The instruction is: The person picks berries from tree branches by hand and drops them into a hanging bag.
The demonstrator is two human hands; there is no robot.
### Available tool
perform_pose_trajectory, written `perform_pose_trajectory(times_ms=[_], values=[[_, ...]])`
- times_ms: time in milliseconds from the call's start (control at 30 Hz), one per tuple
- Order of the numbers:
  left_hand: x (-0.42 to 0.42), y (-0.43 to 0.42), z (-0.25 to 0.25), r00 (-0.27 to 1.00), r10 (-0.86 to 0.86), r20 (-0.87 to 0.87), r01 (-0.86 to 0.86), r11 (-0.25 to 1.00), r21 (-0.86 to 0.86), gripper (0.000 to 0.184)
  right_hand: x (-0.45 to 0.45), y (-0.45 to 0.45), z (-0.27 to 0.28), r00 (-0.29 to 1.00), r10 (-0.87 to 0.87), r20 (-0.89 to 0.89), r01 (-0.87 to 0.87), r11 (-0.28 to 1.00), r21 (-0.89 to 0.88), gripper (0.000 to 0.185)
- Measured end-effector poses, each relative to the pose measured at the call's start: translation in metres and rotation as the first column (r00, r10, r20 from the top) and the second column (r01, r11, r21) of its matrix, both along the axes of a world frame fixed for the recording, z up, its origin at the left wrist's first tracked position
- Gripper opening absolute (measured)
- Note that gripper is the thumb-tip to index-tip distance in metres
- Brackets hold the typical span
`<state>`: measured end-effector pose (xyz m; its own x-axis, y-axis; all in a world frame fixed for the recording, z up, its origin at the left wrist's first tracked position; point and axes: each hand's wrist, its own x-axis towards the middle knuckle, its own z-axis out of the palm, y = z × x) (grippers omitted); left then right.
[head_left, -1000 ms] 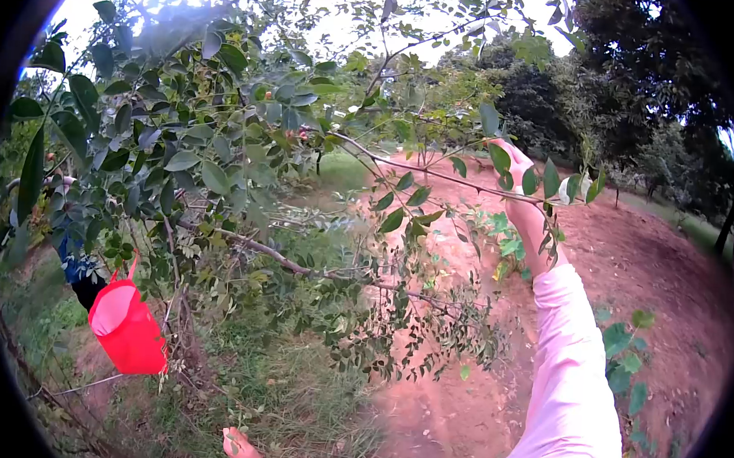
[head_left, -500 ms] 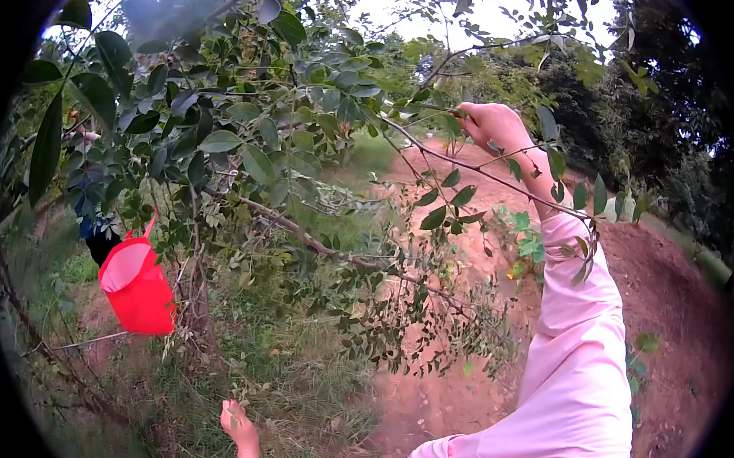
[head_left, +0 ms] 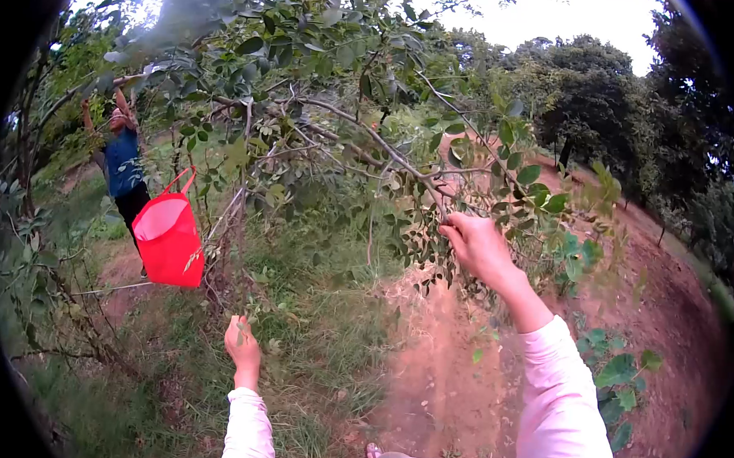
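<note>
My right hand (head_left: 482, 249) is closed at the end of a leafy branch (head_left: 399, 158), its thumb and fingers pinched around a twig. Small leaves hang just below and beside those fingers. Lower and to the left, my left hand (head_left: 244, 350) is raised with its fingers closed on a small leafy sprig (head_left: 246, 326), partly hidden by the fingers. Up and left of that hand, a red bag (head_left: 168, 241) with an open top hangs by its strap among the branches.
At the far left another person (head_left: 124, 165) in a blue top reaches up into the branches. A reddish dirt path (head_left: 450, 380) runs along the right, with broad-leaved plants (head_left: 619, 371) beside it. Grass (head_left: 311, 374) covers the ground below the tree.
My right hand has come down from the high branch and now pinches a lower twig. My left hand appears higher in view, and the other person now shows more plainly.
</note>
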<state>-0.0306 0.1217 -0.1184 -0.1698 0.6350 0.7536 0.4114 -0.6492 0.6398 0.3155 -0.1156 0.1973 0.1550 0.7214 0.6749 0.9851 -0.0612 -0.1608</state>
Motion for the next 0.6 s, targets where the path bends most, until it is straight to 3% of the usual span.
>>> perform_pose_trajectory(times_ms=[100,133,233,433,467,600], values=[[-0.013,-0.019,0.016,0.986,0.121,-0.113,-0.112,0.99,0.085,0.029,-0.022,0.009,-0.047,0.996,-0.009,-0.084,0.014,0.999,0.049,0.016],[-0.02,-0.024,0.013,0.982,0.126,-0.137,-0.124,0.992,0.025,0.03,-0.032,0.009,-0.062,0.994,-0.025,-0.11,0.031,0.998,0.06,0.016],[-0.041,-0.045,0.001,0.963,0.206,-0.174,-0.198,0.978,0.062,0.028,-0.06,0.013,-0.124,0.974,-0.009,-0.226,0.035,0.993,0.114,0.016],[-0.078,-0.106,0.017,0.949,0.226,-0.221,-0.233,0.972,-0.007,0.027,-0.105,0.031,-0.212,0.912,0.084,-0.401,0.01,0.974,0.227,0.015],[-0.08,-0.126,0.03,0.957,0.202,-0.21,-0.237,0.959,-0.156,0.027,-0.111,0.032,-0.221,0.909,0.081,-0.408,0.019,0.972,0.235,0.014],[-0.098,-0.169,0.056,0.935,0.294,-0.199,-0.295,0.955,0.025,0.022,-0.124,0.036,-0.234,0.889,0.071,-0.453,0.037,0.974,0.225,0.012]])
